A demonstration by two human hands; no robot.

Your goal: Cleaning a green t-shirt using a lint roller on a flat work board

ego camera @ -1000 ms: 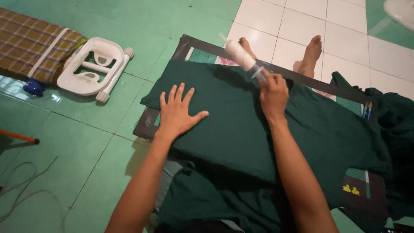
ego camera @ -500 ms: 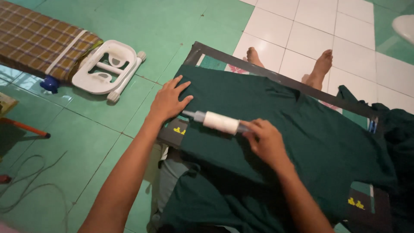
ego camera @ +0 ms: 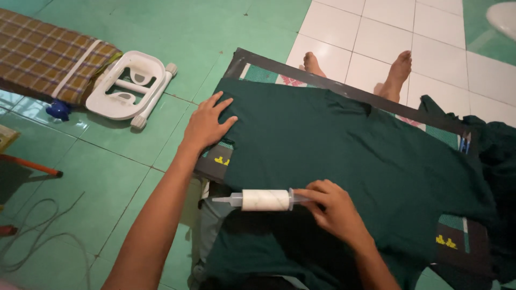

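The dark green cotton shirt (ego camera: 344, 156) covers nearly all of the flat dark-framed board (ego camera: 344, 88) it is spread on, and everything else sits around that shirt. Beyond its far edge two bare feet (ego camera: 400, 70) rest on the white tiles. Off its left side, well apart on the green floor, lie a brown plaid padded ironing board (ego camera: 48, 59) and, touching that board's end, a white plastic footed stand (ego camera: 129, 86).

On the shirt's left corner the left hand (ego camera: 207, 123) lies flat, fingers spread and pressing the cloth down, gripping nothing. At the shirt's near edge the right hand (ego camera: 336, 212) is closed round the handle of a white cylindrical lint roller (ego camera: 264, 200), which lies across the hem with its tip pointing left, past the cloth's edge.

From where I stand, the trouble looks likeliest at that near edge. The hem hangs loose over the board's rim there, and the sticky roll could grab it and drag it up into a fold, since the holding hand is at the far corner, not near the roller. The roller's tip also overhangs the cloth, so a stroke that way might run off onto the bare board. And the heap of dark green fabric (ego camera: 492, 156) against the shirt's right side could get snagged in.
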